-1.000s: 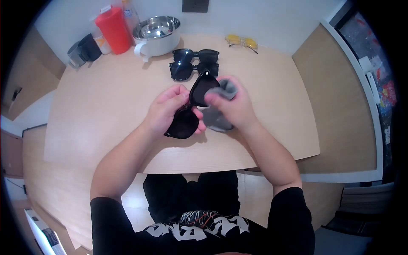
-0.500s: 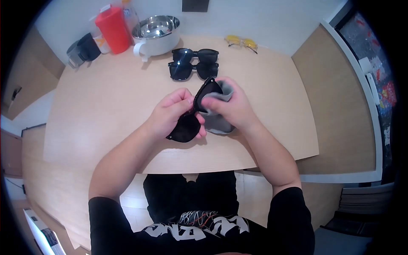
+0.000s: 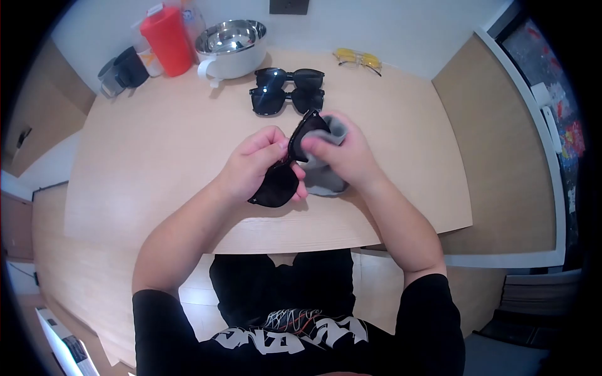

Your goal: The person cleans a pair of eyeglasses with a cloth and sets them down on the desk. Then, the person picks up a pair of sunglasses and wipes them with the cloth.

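Note:
A pair of black sunglasses [image 3: 276, 187] is held tilted above the front part of the table. My left hand [image 3: 254, 161] is closed on it around the bridge and the near lens. A grey cloth [image 3: 325, 180] is pinched in my right hand [image 3: 343, 149], whose thumb presses it against the far lens. Part of the cloth hangs down below that hand. Just beyond my hands lie black sunglasses [image 3: 268, 103], with another black pair [image 3: 308, 78] right behind them.
Yellow-tinted glasses [image 3: 359, 59] lie near the wall at the back. A white-handled pot with a steel bowl [image 3: 233, 53] stands at the back left, beside a red jug [image 3: 168, 42] and dark cups [image 3: 130, 67]. A wooden panel [image 3: 495, 144] borders the table's right side.
My right thumb and the cloth have shifted slightly over the far lens. Both hands keep their hold, and the whole view has moved a little.

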### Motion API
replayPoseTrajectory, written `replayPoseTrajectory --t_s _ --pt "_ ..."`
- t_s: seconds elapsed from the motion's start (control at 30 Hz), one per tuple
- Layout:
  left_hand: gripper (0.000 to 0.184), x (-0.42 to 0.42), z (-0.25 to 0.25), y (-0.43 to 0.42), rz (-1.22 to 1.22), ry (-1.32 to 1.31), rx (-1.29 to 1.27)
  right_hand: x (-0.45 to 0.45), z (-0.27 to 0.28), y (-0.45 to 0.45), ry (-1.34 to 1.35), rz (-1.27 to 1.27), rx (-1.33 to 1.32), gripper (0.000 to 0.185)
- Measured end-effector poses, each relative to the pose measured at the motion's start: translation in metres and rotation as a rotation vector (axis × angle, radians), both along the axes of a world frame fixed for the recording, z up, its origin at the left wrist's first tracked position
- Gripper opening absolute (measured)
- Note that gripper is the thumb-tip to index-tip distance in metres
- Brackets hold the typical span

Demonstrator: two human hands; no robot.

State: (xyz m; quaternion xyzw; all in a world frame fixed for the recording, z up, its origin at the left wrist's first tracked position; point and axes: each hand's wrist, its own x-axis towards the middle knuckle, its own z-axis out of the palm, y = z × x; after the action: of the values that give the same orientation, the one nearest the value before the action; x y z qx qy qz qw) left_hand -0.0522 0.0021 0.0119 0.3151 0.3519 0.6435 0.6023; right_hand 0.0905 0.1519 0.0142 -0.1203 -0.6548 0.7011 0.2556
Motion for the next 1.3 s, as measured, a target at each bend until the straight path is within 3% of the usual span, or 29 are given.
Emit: replayPoseTrajectory --t_s 0.07,0.5,0.6,0.7,0.8,0.9,1.03,1.07,1.1,1.17,1.23,1.3 --pt "0.014 -0.003 0.002 0.002 0.017 -0.003 0.006 -0.001 -0.001 0.0 -0.039 0.21 0.028 0.028" --pt "0.014 -0.002 0.008 0.001 0.043 -0.021 -0.015 -0.003 -0.004 0.009 0.021 -0.225 0.132 0.027" --pt "0.015 0.0 0.008 0.002 0.113 0.006 -0.059 0.003 0.006 0.01 -0.066 -0.241 0.097 0.025" --pt "0.017 -0.002 0.012 0.002 0.19 0.007 -0.071 0.01 0.014 0.014 -0.078 -0.048 -0.076 0.021" --pt "0.02 -0.004 0.015 0.002 0.262 0.012 -0.084 0.009 0.011 0.016 -0.002 -0.275 -0.166 0.018" --pt "0.021 -0.002 0.016 0.004 0.33 -0.008 -0.11 0.003 0.023 0.004 0.309 -0.609 -0.192 0.021" --pt "0.02 0.004 0.015 0.006 0.384 -0.027 -0.16 0.008 0.004 -0.018 0.285 -0.621 0.401 0.022" --pt "0.02 0.004 0.012 0.006 0.402 -0.021 -0.132 0.003 0.005 -0.023 0.379 -0.538 0.757 0.021" --pt "0.02 0.003 0.007 0.008 0.42 -0.013 -0.099 0.007 0.007 -0.034 0.329 -0.307 0.709 0.021" --pt "0.02 0.0 -0.001 0.013 0.483 0.022 -0.044 0.002 0.004 -0.039 0.222 -0.216 0.889 0.019" --pt "0.02 0.002 -0.005 0.016 0.574 0.064 -0.016 0.0 -0.003 -0.037 0.196 -0.231 0.791 0.016" --pt "0.018 0.005 0.001 0.01 0.484 -0.015 -0.059 -0.002 -0.005 -0.036 0.207 -0.315 0.741 0.014"
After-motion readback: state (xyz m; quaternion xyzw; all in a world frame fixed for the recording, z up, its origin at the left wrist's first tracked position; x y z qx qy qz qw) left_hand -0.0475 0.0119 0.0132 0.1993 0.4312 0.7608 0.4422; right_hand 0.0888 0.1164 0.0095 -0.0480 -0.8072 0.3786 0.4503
